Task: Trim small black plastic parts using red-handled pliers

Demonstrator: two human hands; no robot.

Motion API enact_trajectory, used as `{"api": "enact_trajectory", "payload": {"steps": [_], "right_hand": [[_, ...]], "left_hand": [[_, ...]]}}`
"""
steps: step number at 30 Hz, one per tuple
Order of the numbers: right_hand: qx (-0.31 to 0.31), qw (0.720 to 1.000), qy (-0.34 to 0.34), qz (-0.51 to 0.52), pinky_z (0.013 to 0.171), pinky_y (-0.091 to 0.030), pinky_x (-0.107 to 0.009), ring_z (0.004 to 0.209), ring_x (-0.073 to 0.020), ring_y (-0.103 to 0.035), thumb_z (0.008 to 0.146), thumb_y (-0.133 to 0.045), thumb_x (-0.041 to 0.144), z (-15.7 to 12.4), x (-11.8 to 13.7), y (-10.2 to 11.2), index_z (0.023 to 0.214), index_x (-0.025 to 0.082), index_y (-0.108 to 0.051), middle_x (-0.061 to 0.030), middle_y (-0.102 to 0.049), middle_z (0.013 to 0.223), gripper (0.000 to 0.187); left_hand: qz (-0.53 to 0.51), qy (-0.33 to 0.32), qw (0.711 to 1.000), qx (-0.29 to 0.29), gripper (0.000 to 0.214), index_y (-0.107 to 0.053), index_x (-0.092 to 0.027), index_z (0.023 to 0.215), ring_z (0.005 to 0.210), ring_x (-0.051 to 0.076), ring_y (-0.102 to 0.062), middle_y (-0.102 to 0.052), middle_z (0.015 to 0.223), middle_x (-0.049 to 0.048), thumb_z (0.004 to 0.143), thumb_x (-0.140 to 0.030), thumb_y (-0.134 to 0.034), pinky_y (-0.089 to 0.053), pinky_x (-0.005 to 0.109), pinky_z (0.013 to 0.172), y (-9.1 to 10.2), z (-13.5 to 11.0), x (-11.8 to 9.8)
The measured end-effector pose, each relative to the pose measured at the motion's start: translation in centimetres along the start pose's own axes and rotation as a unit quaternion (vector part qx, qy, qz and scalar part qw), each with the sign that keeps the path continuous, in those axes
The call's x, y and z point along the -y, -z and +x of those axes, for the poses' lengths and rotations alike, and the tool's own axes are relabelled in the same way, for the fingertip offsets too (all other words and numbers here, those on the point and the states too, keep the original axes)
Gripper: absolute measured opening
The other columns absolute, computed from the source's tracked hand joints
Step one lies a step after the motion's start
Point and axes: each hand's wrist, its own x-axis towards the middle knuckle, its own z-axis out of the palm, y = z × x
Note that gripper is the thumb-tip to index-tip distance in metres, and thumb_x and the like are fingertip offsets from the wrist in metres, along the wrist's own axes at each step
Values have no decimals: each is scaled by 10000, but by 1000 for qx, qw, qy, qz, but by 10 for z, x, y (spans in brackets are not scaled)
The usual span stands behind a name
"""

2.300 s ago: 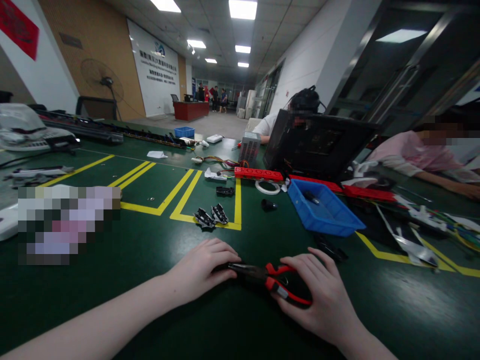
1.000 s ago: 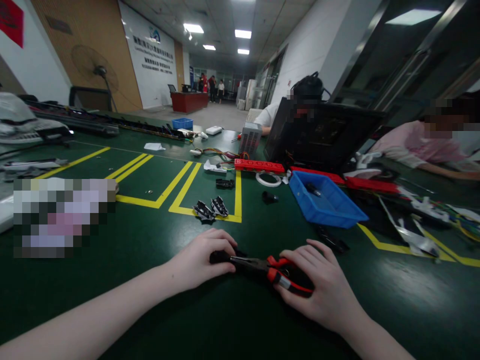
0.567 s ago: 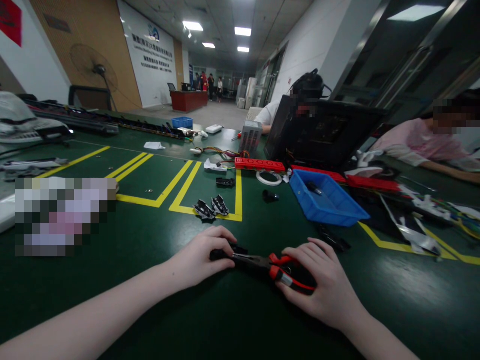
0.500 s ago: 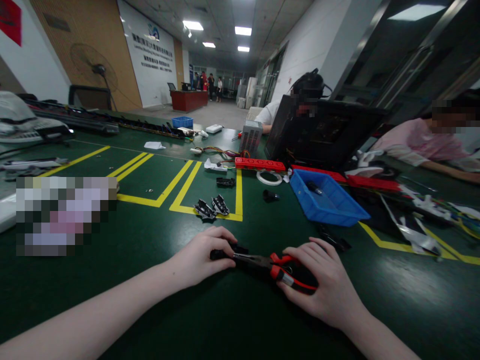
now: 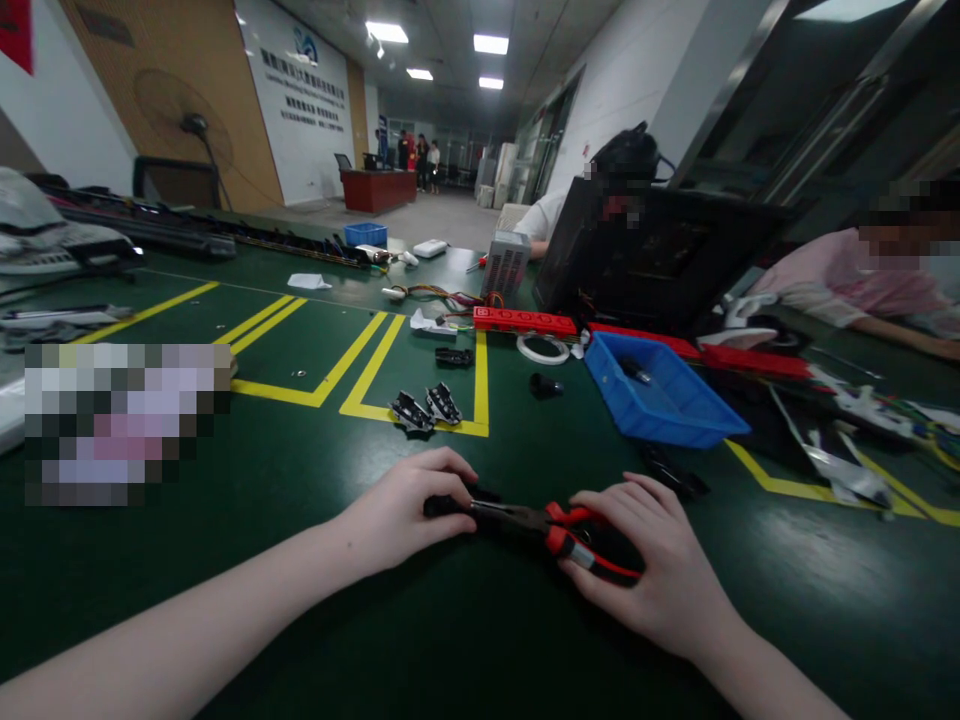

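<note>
In my right hand (image 5: 645,570) are red-handled needle-nose pliers (image 5: 559,530), with the fingers wrapped round the grips. Their long jaws point left and reach a small black plastic part (image 5: 444,506). That part is pinched between thumb and fingers of my left hand (image 5: 424,505), which hide much of it; whether the jaws bite on it I cannot make out. Beyond my hands lie two black-and-silver pieces (image 5: 426,408) on the yellow tape, a black piece (image 5: 454,357) farther back and a short black cylinder (image 5: 545,386).
A blue bin (image 5: 660,390) with a dark item inside stands right of centre, and a black part (image 5: 675,472) lies before it. Behind run a white ring (image 5: 543,348) and a red power strip (image 5: 525,320). A blurred-out item (image 5: 127,425) is at left. Two people sit across the table.
The whole view has shifted slightly. Both hands keep their hold on the pliers and the black part, with no clear movement between them.
</note>
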Motion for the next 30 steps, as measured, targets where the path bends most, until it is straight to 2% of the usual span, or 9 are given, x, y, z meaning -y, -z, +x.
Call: {"api": "enact_trajectory", "payload": {"steps": [8, 13, 22, 30], "right_hand": [[15, 1000, -10, 25, 983, -386, -533, 873, -242, -658, 733, -699, 418, -3, -7, -3, 1113, 255, -588, -34, -717, 981, 428], [26, 999, -8, 31, 979, -391, -522, 870, -240, -658, 744, -689, 407, -3, -8, -2, 1141, 261, -577, -31, -711, 971, 438], [-2, 1000, 18, 2, 971, -393, -503, 851, -231, -644, 761, -673, 373, -3, -3, -2, 1187, 234, -545, -44, -692, 930, 467], [6, 1000, 5, 4, 983, -394, -514, 883, -244, -647, 755, -677, 401, -3, 1, -3, 1147, 247, -585, -43, -706, 967, 431]], "left_hand": [[53, -25, 998, 6, 112, -727, -220, 969, 1089, 224, -597, -616, 1202, 37, 879, -176, -677, -513, 418, 935, -1, 1, 8], [78, -27, 997, 8, 115, -723, -209, 963, 1084, 228, -602, -624, 1198, 42, 873, -153, -679, -511, 432, 940, 0, 1, 4], [43, -9, 999, 6, 93, -729, -214, 938, 1094, 231, -596, -625, 1191, 44, 864, -171, -693, -500, 433, 959, 1, 2, 2], [14, -4, 1000, -5, 104, -708, -196, 940, 1064, 224, -598, -630, 1139, 46, 844, -157, -709, -496, 412, 939, 0, 3, 3]]}}
